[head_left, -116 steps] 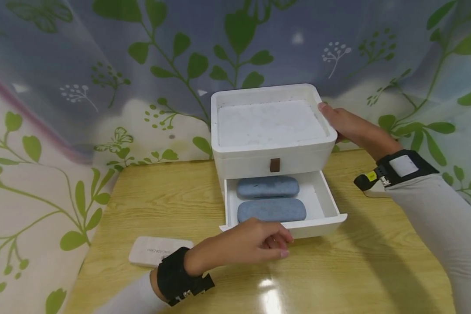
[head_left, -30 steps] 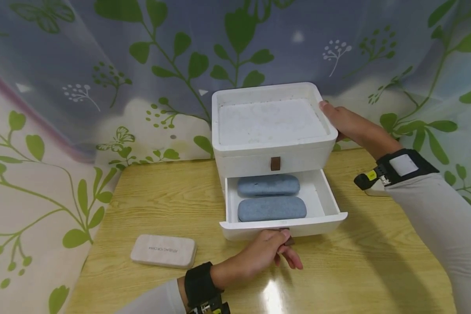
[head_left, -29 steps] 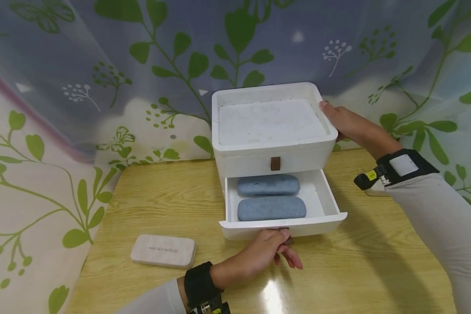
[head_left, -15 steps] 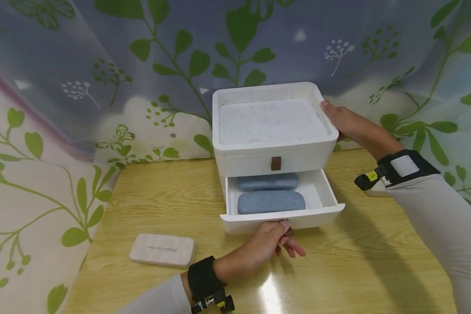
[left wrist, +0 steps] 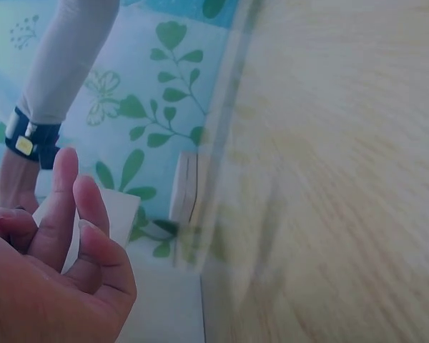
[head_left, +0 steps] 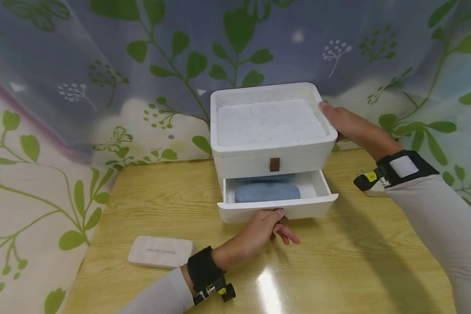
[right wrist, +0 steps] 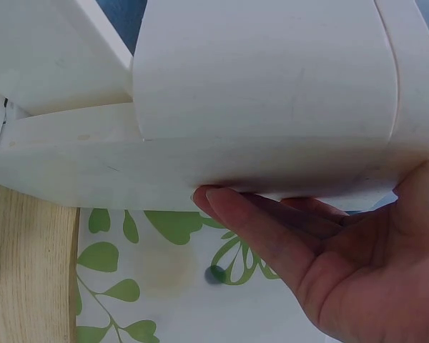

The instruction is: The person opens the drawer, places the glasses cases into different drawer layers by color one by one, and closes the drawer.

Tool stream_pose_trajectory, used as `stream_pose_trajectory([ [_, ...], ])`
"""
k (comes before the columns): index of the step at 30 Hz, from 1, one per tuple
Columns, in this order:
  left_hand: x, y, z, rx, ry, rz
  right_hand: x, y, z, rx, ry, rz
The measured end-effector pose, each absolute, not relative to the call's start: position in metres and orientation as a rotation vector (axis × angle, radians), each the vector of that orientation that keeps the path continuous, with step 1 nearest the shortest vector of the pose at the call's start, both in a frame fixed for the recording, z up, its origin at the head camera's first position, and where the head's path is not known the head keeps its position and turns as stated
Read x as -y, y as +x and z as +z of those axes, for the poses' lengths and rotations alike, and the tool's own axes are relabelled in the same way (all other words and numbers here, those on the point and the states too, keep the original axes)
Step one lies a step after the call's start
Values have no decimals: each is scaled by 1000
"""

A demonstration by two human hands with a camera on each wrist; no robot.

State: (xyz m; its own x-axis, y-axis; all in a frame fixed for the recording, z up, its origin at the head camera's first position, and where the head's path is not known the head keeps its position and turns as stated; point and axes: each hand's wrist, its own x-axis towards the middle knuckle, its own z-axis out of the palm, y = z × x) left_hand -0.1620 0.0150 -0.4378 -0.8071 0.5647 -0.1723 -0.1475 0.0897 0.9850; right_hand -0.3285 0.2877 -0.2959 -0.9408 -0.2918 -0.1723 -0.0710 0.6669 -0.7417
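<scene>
A white two-drawer storage box (head_left: 271, 124) stands at the back of the wooden table, its lower drawer (head_left: 314, 207) partly pulled out. Inside lie two blue glasses cases; the front case (head_left: 267, 192) shows well, while the rear case (head_left: 284, 178) is mostly hidden beneath the upper drawer. My left hand (head_left: 255, 233) pinches the lower drawer's brown pull tab (head_left: 284, 220) between thumb and index finger, the other fingers loosely extended below. At the box's right side, my right hand (head_left: 343, 123) grips the top edge, thumb on the rim and fingers against the outer wall.
A beige case (head_left: 161, 251) with printed lettering lies on the table, left of the box. Behind my right wrist a pale object (head_left: 378, 190) is partly hidden. A leaf-patterned cloth (head_left: 157, 96) hangs directly behind the box.
My left hand came to the lower pull tab, then moved away from me with the drawer, which slid partway in. The cases moved with it. The right hand stayed on the box.
</scene>
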Motion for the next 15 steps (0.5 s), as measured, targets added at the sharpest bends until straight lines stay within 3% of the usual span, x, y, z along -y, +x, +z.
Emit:
stream_pose_trajectory([
  [15,-17,-199,-435,-1885,390,1776,-286,-328,-295,-2634,-313,-1126],
])
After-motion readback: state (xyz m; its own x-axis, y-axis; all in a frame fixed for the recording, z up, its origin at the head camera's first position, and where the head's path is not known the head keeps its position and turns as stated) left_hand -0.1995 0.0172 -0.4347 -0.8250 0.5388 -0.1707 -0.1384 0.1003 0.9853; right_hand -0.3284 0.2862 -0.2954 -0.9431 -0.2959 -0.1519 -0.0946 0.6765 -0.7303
